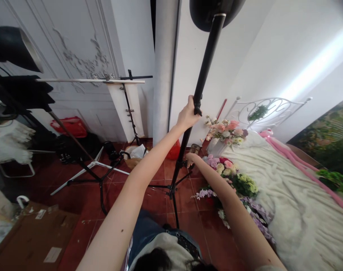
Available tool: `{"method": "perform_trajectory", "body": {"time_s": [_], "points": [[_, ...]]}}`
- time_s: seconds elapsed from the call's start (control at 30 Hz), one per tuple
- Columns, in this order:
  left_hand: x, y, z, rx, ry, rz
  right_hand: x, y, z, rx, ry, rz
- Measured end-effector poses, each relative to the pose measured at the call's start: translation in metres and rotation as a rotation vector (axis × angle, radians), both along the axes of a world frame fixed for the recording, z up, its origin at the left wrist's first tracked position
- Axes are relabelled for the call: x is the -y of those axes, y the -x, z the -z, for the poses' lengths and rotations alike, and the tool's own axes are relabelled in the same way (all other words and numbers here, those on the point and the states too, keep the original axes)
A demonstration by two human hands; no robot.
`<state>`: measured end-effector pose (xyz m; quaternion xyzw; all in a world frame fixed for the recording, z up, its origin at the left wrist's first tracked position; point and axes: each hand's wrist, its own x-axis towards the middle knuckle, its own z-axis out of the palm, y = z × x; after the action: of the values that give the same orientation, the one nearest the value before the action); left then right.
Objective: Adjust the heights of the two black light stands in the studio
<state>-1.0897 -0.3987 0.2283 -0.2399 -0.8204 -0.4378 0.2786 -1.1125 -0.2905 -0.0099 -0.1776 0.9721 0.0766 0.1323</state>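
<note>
A black light stand (207, 62) rises from the tiled floor in front of me, tilted slightly to the right in view. Its tripod legs (175, 210) are spread, and a dark rounded lamp head (216, 15) tops it, cut off by the upper edge. My left hand (188, 114) is wrapped round the pole by the upper clamp collar (198, 107). Lower down, my right hand (192, 159) is closed at the lower collar (182, 164), its fingers partly hidden.
Artificial flowers (225, 131) and more blooms on the floor crowd the right side, beside a bed with a cream blanket (301, 192). At left stand another lamp (16, 49), a white-legged stand (96, 163) and a cardboard box (32, 237). A paper bag (132, 162) sits behind.
</note>
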Motion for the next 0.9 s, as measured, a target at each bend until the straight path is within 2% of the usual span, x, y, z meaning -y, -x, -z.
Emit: {"method": "perform_trajectory", "body": {"time_s": [0.1,0.17,0.33,0.5,0.73,0.9], "points": [[-0.001,0.0,0.0,0.0,-0.02,0.01,-0.009,-0.009,0.007,0.063,-0.051,-0.057],[-0.001,0.001,0.0,0.005,-0.024,0.012,-0.014,-0.021,0.017,-0.04,-0.009,-0.066],[-0.002,0.003,0.0,0.029,-0.031,0.02,-0.022,-0.057,0.05,-0.238,0.091,0.022],[-0.003,0.002,0.004,0.029,-0.034,0.013,-0.028,-0.071,0.075,-0.334,0.208,0.018],[-0.004,-0.007,0.033,0.08,-0.016,-0.058,-0.023,-0.093,0.096,-0.494,0.502,0.024],[-0.005,-0.012,0.066,0.131,-0.011,-0.12,-0.015,-0.11,0.109,-0.452,0.5,0.033]]}}
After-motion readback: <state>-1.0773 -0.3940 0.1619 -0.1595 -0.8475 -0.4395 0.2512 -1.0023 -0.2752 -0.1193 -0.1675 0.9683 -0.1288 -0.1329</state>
